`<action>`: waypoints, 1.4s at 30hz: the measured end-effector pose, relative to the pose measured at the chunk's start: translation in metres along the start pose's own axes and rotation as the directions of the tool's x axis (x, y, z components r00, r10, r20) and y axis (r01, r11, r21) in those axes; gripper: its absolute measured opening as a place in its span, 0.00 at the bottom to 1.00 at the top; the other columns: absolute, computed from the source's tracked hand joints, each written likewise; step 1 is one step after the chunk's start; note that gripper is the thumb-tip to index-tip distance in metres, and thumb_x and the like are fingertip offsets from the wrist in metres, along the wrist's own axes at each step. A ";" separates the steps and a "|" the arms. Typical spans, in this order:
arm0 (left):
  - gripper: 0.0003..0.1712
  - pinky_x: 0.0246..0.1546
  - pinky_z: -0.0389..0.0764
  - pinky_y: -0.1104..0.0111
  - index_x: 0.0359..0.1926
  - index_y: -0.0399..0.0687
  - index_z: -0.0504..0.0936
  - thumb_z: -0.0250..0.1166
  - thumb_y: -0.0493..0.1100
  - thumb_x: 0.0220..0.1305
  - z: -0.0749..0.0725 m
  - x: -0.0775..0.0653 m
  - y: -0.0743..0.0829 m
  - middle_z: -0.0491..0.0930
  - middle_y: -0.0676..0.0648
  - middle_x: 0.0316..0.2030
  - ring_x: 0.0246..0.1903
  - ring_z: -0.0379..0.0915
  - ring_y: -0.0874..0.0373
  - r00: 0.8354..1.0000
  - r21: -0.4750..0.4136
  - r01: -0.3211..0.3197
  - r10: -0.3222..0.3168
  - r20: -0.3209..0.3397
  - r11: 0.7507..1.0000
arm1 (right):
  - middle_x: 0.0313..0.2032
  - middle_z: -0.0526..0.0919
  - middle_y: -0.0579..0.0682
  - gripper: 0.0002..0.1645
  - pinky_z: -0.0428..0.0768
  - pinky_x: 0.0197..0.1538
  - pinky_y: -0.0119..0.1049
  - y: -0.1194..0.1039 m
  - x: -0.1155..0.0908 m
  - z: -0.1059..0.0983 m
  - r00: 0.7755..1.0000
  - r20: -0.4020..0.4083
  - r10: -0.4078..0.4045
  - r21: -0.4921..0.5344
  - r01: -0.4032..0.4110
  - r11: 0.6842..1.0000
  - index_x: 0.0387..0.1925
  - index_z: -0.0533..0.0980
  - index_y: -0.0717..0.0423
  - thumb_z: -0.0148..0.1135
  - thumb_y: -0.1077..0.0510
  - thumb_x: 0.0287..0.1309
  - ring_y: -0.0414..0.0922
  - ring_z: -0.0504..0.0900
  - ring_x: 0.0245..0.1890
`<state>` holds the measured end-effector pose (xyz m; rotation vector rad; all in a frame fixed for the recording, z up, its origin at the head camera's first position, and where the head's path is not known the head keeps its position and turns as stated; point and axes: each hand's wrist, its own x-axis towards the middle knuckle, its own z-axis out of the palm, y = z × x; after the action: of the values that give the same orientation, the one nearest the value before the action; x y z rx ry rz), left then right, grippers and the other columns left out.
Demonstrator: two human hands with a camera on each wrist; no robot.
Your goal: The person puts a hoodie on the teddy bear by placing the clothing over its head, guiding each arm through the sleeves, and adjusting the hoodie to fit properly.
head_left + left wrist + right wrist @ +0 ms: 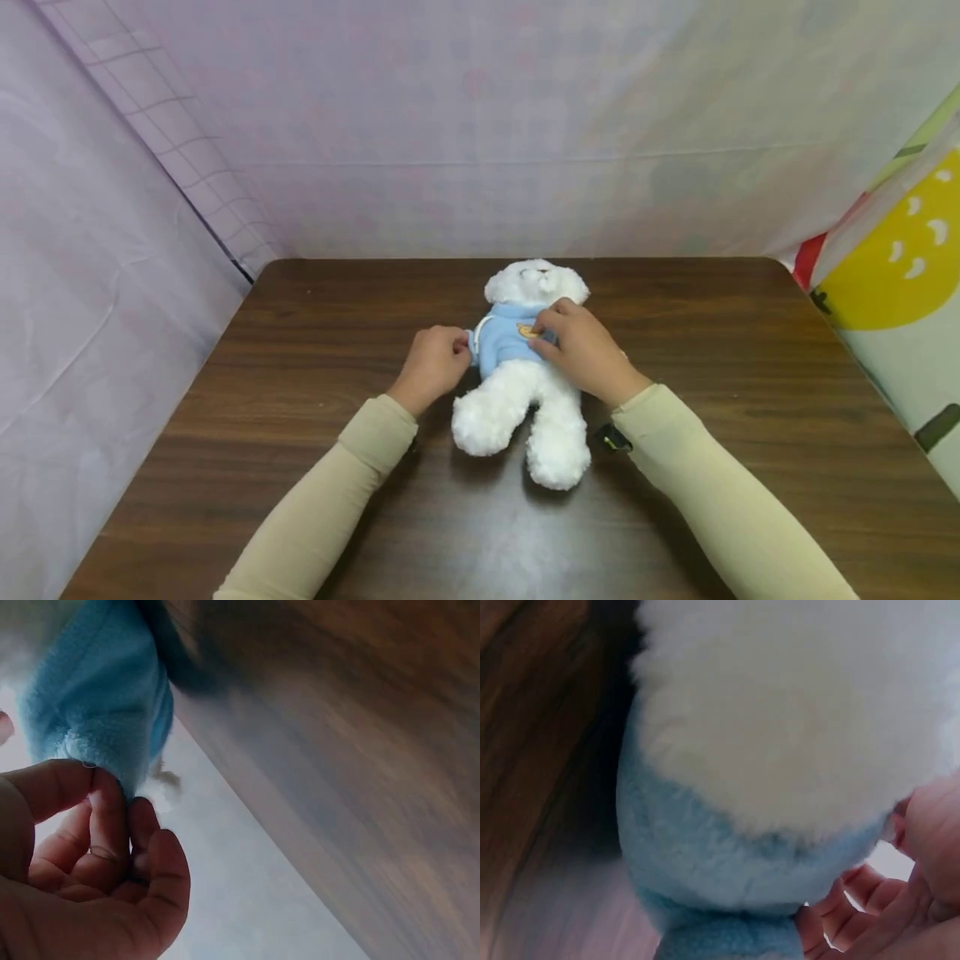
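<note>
A white plush toy [558, 446] in a light blue hoodie [498, 337] lies on its back on the brown table, head toward the far edge, legs toward me. On the toy's left side in the head view, my left hand [433, 367] pinches the end of a blue sleeve [105, 697] between thumb and fingers. My right hand [588, 350] grips the hoodie at the other side of the chest, partly hiding the small bear patch [527, 331]. In the right wrist view, curled fingers [855, 907] touch the blue cloth below the white fur [795, 712].
The dark wood-grain table [322, 475] reaches to a pale patterned curtain [450, 125] at the back. White cloth [97, 250] hangs on the left, and cloth with a yellow print [900, 275] on the right.
</note>
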<state>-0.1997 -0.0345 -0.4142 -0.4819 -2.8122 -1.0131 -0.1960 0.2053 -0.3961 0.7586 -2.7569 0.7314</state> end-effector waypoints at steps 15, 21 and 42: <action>0.09 0.42 0.77 0.59 0.41 0.42 0.85 0.60 0.39 0.70 -0.019 0.002 -0.027 0.83 0.46 0.35 0.36 0.76 0.52 0.993 0.013 0.099 -0.100 0.058 0.995 | 0.32 0.74 0.50 0.06 0.71 0.32 0.41 0.025 -0.019 -0.017 0.997 -0.064 0.031 0.027 -0.029 0.999 0.32 0.76 0.56 0.66 0.62 0.64 0.46 0.71 0.27; 0.17 0.41 0.76 0.59 0.44 0.46 0.83 0.59 0.54 0.71 -0.021 0.001 -0.025 0.81 0.48 0.38 0.38 0.75 0.53 0.977 -0.119 0.169 -0.151 0.148 0.978 | 0.38 0.75 0.46 0.05 0.73 0.37 0.41 0.019 -0.017 -0.021 0.998 0.047 -0.044 0.112 0.039 0.993 0.37 0.79 0.51 0.68 0.57 0.63 0.43 0.72 0.33; 0.15 0.28 0.71 0.66 0.32 0.48 0.78 0.69 0.52 0.64 -0.016 0.000 -0.032 0.74 0.51 0.24 0.25 0.68 0.58 0.989 -0.006 -0.008 0.009 0.150 1.000 | 0.32 0.77 0.51 0.12 0.72 0.35 0.44 0.048 -0.038 -0.030 0.964 0.125 0.234 0.006 -0.236 0.972 0.40 0.74 0.57 0.68 0.59 0.59 0.48 0.73 0.30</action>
<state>-0.2101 -0.0678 -0.4210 -0.5950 -2.9363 -1.0232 -0.1874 0.2727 -0.4014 0.4997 -2.9911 0.7823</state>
